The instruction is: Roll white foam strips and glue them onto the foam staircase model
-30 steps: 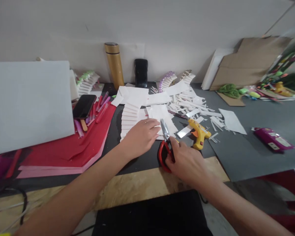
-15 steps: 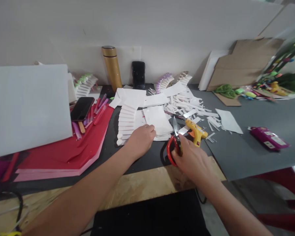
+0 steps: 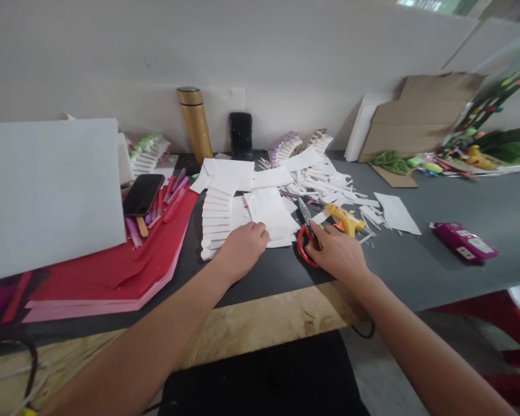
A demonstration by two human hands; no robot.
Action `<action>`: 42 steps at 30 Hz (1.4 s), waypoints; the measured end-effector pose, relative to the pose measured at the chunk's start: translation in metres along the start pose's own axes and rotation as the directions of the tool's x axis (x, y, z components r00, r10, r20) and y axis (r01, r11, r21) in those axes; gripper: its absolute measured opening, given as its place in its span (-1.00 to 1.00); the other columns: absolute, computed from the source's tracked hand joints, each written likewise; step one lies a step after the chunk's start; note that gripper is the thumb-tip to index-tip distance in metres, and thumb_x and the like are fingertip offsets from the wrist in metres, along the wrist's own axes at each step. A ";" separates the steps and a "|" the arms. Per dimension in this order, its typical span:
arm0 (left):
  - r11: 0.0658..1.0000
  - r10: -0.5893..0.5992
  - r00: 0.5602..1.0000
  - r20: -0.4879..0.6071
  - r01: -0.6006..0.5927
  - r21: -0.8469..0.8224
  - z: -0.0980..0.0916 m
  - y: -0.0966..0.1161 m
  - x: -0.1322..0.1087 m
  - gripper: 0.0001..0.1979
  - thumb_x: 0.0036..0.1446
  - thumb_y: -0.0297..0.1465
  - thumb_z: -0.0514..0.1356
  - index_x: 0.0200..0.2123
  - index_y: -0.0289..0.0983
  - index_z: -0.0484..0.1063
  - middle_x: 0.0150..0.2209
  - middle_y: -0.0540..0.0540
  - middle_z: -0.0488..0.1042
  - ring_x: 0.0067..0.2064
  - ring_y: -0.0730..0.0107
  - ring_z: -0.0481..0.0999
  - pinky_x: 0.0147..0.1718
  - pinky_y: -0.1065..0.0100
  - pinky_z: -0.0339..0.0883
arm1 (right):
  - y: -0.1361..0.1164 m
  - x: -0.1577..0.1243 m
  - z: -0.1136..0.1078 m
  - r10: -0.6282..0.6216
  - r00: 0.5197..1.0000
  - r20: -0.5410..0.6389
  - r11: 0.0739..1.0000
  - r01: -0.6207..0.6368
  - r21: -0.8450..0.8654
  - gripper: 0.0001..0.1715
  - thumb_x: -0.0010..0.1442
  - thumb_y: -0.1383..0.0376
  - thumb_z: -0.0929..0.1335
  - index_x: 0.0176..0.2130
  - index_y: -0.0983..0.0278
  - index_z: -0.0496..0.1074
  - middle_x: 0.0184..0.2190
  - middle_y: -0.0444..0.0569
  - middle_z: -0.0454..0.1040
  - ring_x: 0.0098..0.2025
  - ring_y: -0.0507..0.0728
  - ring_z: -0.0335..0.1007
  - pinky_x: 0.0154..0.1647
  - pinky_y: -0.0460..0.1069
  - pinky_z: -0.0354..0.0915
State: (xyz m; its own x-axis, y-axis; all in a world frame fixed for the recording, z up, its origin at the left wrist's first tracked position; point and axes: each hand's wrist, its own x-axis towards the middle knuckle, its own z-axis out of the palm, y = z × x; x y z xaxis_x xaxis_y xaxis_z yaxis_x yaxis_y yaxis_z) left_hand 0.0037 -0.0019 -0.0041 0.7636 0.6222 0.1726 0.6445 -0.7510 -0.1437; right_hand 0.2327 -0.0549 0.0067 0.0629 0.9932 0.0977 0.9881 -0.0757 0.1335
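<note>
My right hand (image 3: pixel 340 251) is closed on the red handles of a pair of scissors (image 3: pixel 304 248). The blades point away from me, towards the edge of the white paper sheets (image 3: pixel 271 211). My left hand (image 3: pixel 245 248) pinches the near left part of those sheets, its fingertips bent down and partly hidden. Left of that hand lies a fan of white paper strips (image 3: pixel 219 216) with small round ends at its near corner. Right beside the scissors is a yellow glue gun (image 3: pixel 346 219), partly covered by my right hand.
White paper scraps (image 3: pixel 325 182) lie behind the scissors. A gold flask (image 3: pixel 195 124) and a black object (image 3: pixel 241 136) stand at the wall. Red sheets (image 3: pixel 112 271) and a phone (image 3: pixel 143 195) are left; a purple packet (image 3: pixel 464 241) lies right.
My right hand has moved slightly away from me with the scissors, closer to the table. My left hand stays at the paper. The view has shifted a little.
</note>
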 end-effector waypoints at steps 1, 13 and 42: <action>1.000 0.003 1.000 0.010 -0.003 0.014 -0.001 0.001 -0.001 -0.83 0.27 -0.63 0.13 -0.18 -0.40 0.51 -0.15 -0.25 0.55 -0.13 0.09 0.55 -0.18 0.17 0.45 | 0.002 0.001 0.001 -0.013 1.000 -0.004 1.000 0.013 -0.003 -0.36 0.34 0.14 0.25 0.33 0.23 0.35 -0.05 0.08 0.58 -0.14 0.27 0.55 -0.34 0.03 0.23; 0.990 -0.084 0.996 -0.005 0.083 -0.118 -0.007 -0.004 -0.001 -0.77 0.25 -0.63 0.08 -0.14 -0.36 0.49 -0.10 -0.23 0.55 -0.05 0.07 0.55 -0.12 0.15 0.47 | -0.015 0.031 -0.060 -0.233 0.967 -0.101 0.970 0.238 0.046 -0.61 0.40 0.21 0.23 -0.10 0.31 0.59 -0.21 0.17 0.61 -0.23 0.29 0.54 -0.35 0.05 0.18; 0.750 -0.254 0.954 -0.161 0.089 -0.656 -0.003 -0.020 -0.002 -0.86 0.18 -0.43 0.32 -0.40 -0.27 0.42 -0.13 -0.13 0.53 -0.10 0.22 0.56 -0.06 0.16 0.44 | -0.014 0.081 -0.008 -0.638 0.745 -0.194 0.530 0.607 0.592 -0.79 0.06 0.46 0.45 -0.23 0.33 0.49 -0.27 0.00 0.49 -0.21 0.13 0.39 -0.15 0.00 0.25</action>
State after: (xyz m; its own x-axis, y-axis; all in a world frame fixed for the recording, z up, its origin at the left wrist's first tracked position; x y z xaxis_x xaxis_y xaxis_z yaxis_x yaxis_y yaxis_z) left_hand -0.0111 0.0114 0.0010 0.5580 0.7485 0.3583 0.5247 -0.6528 0.5464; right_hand 0.2226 0.0261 0.0202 -0.6107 0.7714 0.1788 0.6444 0.6153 -0.4540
